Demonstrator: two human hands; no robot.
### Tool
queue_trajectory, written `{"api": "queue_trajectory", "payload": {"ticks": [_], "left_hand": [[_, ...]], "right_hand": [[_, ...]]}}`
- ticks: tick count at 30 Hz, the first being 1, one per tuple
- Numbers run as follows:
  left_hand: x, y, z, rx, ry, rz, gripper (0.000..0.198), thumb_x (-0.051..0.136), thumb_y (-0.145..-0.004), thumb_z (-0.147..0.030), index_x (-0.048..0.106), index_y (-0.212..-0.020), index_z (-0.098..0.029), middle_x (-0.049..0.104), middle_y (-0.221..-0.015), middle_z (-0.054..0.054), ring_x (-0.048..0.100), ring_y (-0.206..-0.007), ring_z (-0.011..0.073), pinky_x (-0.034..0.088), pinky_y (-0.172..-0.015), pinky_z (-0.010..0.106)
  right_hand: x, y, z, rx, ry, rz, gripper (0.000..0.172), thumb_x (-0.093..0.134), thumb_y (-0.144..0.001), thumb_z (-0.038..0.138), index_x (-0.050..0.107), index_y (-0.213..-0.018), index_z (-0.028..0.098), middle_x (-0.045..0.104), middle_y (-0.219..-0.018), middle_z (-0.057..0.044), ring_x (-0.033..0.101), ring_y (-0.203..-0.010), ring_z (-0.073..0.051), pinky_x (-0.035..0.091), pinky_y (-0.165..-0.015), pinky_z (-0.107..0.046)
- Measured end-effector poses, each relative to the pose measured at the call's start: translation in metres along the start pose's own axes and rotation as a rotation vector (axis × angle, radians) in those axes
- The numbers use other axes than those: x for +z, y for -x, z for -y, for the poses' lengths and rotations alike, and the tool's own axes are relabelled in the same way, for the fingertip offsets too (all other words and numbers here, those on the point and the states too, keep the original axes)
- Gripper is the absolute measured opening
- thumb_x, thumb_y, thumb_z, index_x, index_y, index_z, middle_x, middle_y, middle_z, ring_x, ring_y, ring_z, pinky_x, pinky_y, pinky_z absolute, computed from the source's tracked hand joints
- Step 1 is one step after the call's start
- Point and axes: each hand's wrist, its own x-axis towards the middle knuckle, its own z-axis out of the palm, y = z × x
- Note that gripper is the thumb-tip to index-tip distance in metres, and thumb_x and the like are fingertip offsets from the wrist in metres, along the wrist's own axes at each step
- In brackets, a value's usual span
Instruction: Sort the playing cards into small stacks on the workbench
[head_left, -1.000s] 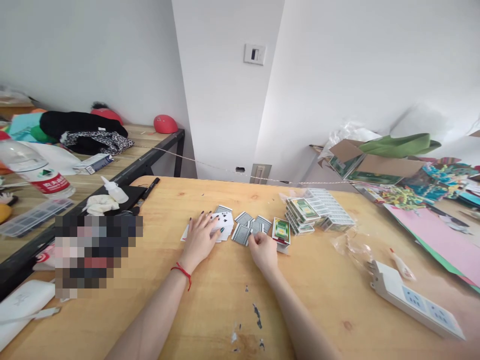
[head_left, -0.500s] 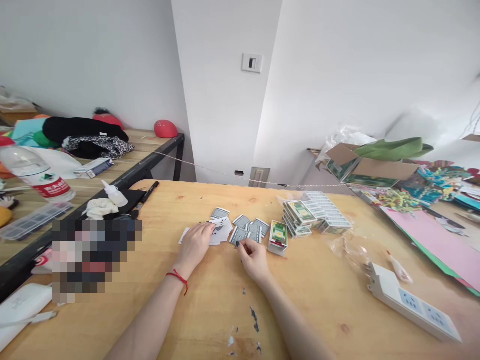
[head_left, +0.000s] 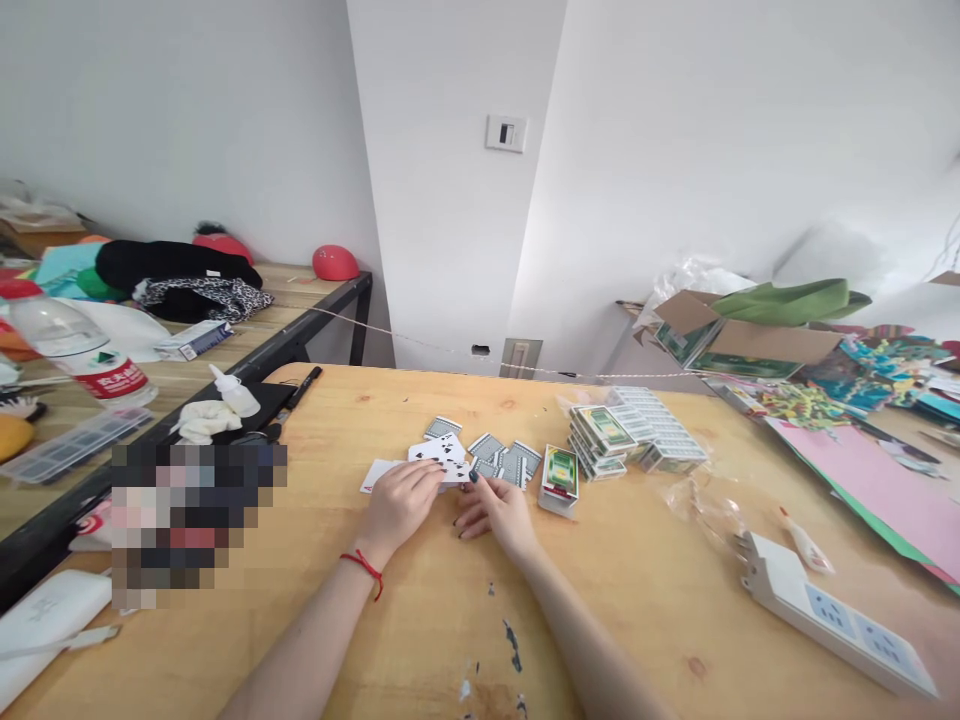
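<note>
My left hand rests flat over face-up playing cards, its fingers stretched out and their tips touching a black-suited card. On the right, my right hand has its thumb at the right edge of a face-up playing card, apparently pinching it, with the other fingers spread below. A white card with a red mark lies partly under the left hand. Behind the right hand several face-down cards with grey patterned backs overlap. One more face-down card lies farther back.
A green-and-white card box stands right of the cards, beside stacked card boxes and wrapped ones. A power strip and a glue tube lie at right. A small squeeze bottle is at left.
A face-up card now shows between both hands. The left hand has shifted slightly right, uncovering more cards; the right hand's fingers have spread, its thumb now at the card's edge.
</note>
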Motion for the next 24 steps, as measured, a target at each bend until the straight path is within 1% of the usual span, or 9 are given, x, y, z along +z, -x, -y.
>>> {"api": "queue_trajectory", "payload": {"ticks": [2,4,5,8,9,11,15,20,24], "left_hand": [[-0.001,-0.002,-0.004,0.090,0.030,0.012,0.025,0.041,-0.082,-0.011,0.063,-0.091,-0.019,0.068,-0.095,0.003,0.059,-0.096,0.0159,0.045,-0.088,0.033],[0.000,-0.003,-0.007,0.120,0.046,0.049,0.029,0.040,-0.082,-0.011,0.059,-0.101,-0.020,0.065,-0.104,0.004,0.055,-0.104,0.0167,0.041,-0.094,0.036],[0.002,-0.004,-0.006,0.094,0.038,0.071,0.031,0.039,-0.083,-0.012,0.056,-0.108,-0.020,0.062,-0.110,0.005,0.052,-0.109,0.0178,0.039,-0.096,0.038],[0.010,-0.004,-0.001,-0.083,-0.031,0.125,0.040,0.043,-0.082,-0.019,0.045,-0.122,-0.013,0.051,-0.124,0.012,0.044,-0.117,0.0227,0.035,-0.099,0.044],[0.013,-0.004,0.002,-0.132,-0.048,0.138,0.040,0.044,-0.082,-0.021,0.045,-0.121,-0.011,0.052,-0.122,0.014,0.045,-0.116,0.0240,0.035,-0.099,0.045],[0.017,-0.003,0.008,-0.164,-0.051,0.177,0.033,0.044,-0.083,-0.023,0.052,-0.113,-0.011,0.057,-0.117,0.013,0.049,-0.112,0.0235,0.036,-0.098,0.044],[0.018,-0.001,0.012,-0.159,-0.066,0.190,0.025,0.040,-0.085,-0.019,0.060,-0.100,-0.016,0.062,-0.108,0.010,0.055,-0.103,0.0218,0.041,-0.092,0.040],[0.016,0.001,0.009,-0.156,-0.082,0.202,0.030,0.040,-0.080,-0.007,0.056,-0.104,-0.014,0.063,-0.105,0.012,0.059,-0.095,0.0222,0.047,-0.081,0.036],[0.016,0.002,0.008,-0.189,-0.086,0.162,0.028,0.040,-0.081,-0.009,0.058,-0.101,-0.016,0.065,-0.098,0.011,0.063,-0.084,0.0216,0.049,-0.071,0.033]], "right_hand": [[0.000,-0.002,0.001,0.006,-0.038,0.009,0.044,0.059,-0.065,0.055,0.055,-0.073,0.012,0.066,-0.066,-0.008,0.064,-0.050,-0.017,0.050,-0.040,-0.025],[0.000,-0.003,0.000,-0.033,-0.075,-0.020,0.040,0.063,-0.063,0.051,0.054,-0.071,0.013,0.066,-0.064,-0.007,0.064,-0.050,-0.016,0.051,-0.044,-0.025],[-0.001,-0.003,0.000,-0.066,-0.091,-0.055,0.038,0.063,-0.063,0.049,0.053,-0.071,0.014,0.066,-0.064,-0.006,0.063,-0.049,-0.015,0.051,-0.045,-0.025],[-0.004,-0.003,-0.001,-0.179,-0.074,-0.186,0.036,0.061,-0.066,0.050,0.052,-0.070,0.015,0.065,-0.059,-0.003,0.058,-0.040,-0.012,0.048,-0.041,-0.023],[-0.005,-0.003,-0.001,-0.209,-0.043,-0.218,0.036,0.059,-0.067,0.050,0.052,-0.069,0.016,0.064,-0.055,-0.002,0.055,-0.037,-0.011,0.046,-0.039,-0.022],[-0.008,-0.004,-0.002,-0.244,0.026,-0.262,0.037,0.056,-0.069,0.052,0.051,-0.067,0.016,0.062,-0.052,-0.001,0.052,-0.034,-0.011,0.043,-0.037,-0.021],[-0.011,-0.006,-0.004,-0.234,0.091,-0.301,0.039,0.053,-0.069,0.055,0.050,-0.068,0.016,0.066,-0.060,-0.005,0.051,-0.035,-0.011,0.040,-0.037,-0.021],[-0.011,-0.007,-0.004,-0.252,0.053,-0.329,0.039,0.054,-0.069,0.056,0.047,-0.069,0.017,0.067,-0.066,-0.006,0.051,-0.036,-0.010,0.042,-0.039,-0.022],[-0.012,-0.008,-0.003,-0.244,0.019,-0.321,0.041,0.054,-0.067,0.058,0.045,-0.068,0.018,0.067,-0.065,-0.006,0.052,-0.036,-0.011,0.043,-0.040,-0.023]]}}
